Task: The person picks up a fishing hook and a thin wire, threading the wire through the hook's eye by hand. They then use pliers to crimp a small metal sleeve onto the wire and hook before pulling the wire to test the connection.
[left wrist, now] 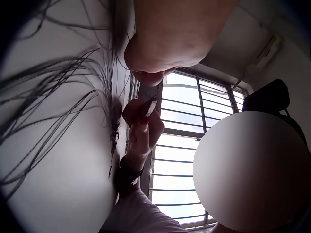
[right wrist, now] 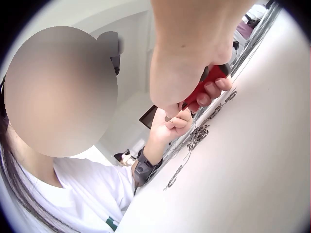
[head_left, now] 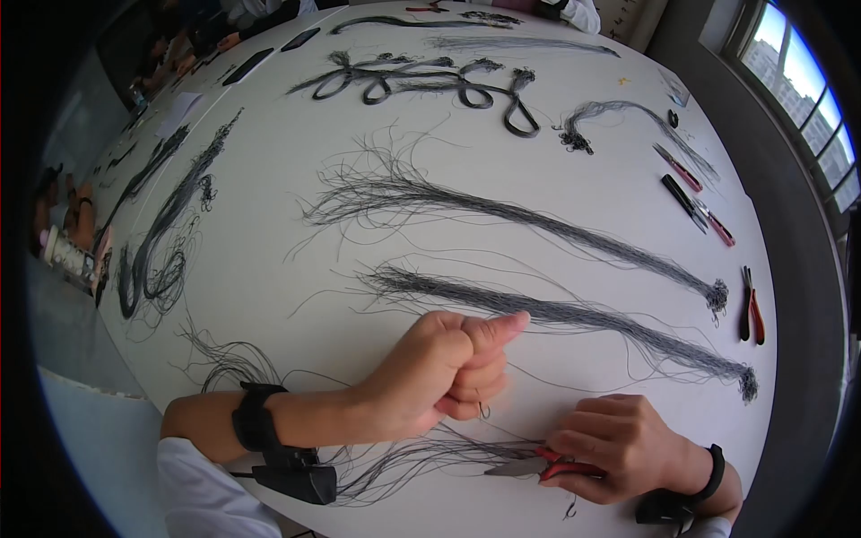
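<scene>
My left hand point(head_left: 448, 363) is above the table with its fingers curled and its thumb laid along the index finger. From under those fingers sticks the small hooked end of a thin dark wire point(head_left: 485, 412), which the hand grips. To the right, my right hand point(head_left: 619, 444) holds red-handled pliers point(head_left: 574, 468), their jaws pointing left. In the right wrist view, fingers wrap the red handle point(right wrist: 206, 87). A loose bundle of dark wires point(head_left: 413, 462) lies below both hands, partly behind the left wrist. Just beyond the left hand stretches another wire bundle point(head_left: 574, 314).
A further long bundle point(head_left: 538, 220) lies behind, its hooked ends at right. Looped bundles point(head_left: 421, 81) sit farther back, others point(head_left: 170, 215) at left. Other pliers point(head_left: 752, 309) and several hand tools point(head_left: 686, 204) line the right side of the white table point(head_left: 260, 179). Other people sit at the far end.
</scene>
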Action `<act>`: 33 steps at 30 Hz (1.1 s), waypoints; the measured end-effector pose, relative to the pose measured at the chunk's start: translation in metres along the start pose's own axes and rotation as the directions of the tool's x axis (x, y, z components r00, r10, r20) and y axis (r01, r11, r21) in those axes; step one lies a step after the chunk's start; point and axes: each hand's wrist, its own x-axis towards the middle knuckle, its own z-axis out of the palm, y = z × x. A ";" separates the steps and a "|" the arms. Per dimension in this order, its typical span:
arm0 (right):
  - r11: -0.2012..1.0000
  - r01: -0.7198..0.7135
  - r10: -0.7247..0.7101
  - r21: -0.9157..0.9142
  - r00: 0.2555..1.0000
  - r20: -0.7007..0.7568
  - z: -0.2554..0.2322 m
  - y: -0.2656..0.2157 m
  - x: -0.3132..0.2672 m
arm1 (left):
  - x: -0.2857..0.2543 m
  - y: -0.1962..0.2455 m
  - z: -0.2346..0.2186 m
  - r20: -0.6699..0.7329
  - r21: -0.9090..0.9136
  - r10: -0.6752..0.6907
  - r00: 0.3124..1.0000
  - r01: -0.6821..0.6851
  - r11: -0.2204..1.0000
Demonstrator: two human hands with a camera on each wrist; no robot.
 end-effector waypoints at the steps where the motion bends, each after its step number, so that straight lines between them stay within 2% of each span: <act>1: 0.998 0.064 -0.064 0.014 0.997 0.043 0.006 -0.005 -0.002 | -0.001 0.000 -0.001 0.000 -0.002 0.001 1.000 -0.001 1.000; 2: 0.991 0.128 -0.130 0.031 0.988 0.085 0.008 -0.007 -0.004 | -0.003 0.002 -0.002 -0.010 0.009 0.032 0.999 -0.032 0.999; 3: 0.998 0.050 -0.052 0.030 0.996 0.073 0.003 -0.006 -0.003 | -0.005 0.003 -0.003 -0.016 0.026 0.055 0.998 -0.055 0.998; 5: 0.999 0.003 -0.003 -0.045 1.000 -0.001 -0.003 0.000 -0.002 | -0.003 0.002 -0.001 0.005 0.046 0.038 0.999 -0.038 0.998; 7: 0.998 -0.005 0.003 -0.070 0.999 -0.033 -0.002 0.002 0.000 | -0.002 0.002 0.001 0.025 0.040 0.025 0.999 -0.026 0.999; 10: 0.989 -0.010 -0.002 -0.145 0.996 -0.085 0.001 0.001 -0.001 | 0.000 0.005 0.001 0.001 0.013 0.068 0.998 -0.068 0.998; 12: 0.979 -0.069 0.046 -0.190 0.992 -0.120 0.001 0.001 0.001 | -0.002 0.003 -0.002 -0.032 -0.011 0.124 0.992 -0.125 0.992; 18: 0.983 -0.120 0.093 -0.141 0.979 -0.183 0.006 -0.001 0.001 | -0.003 -0.001 0.002 -0.039 -0.037 0.135 0.990 -0.136 0.990; 21: 0.979 -0.154 0.132 -0.133 0.978 -0.160 0.005 -0.002 0.000 | -0.006 -0.002 0.006 -0.045 -0.034 0.128 0.991 -0.129 0.991; 33: 0.986 -0.130 0.113 -0.100 0.980 -0.162 0.007 -0.002 0.001 | -0.006 -0.004 0.007 -0.029 -0.021 0.155 0.988 -0.155 0.988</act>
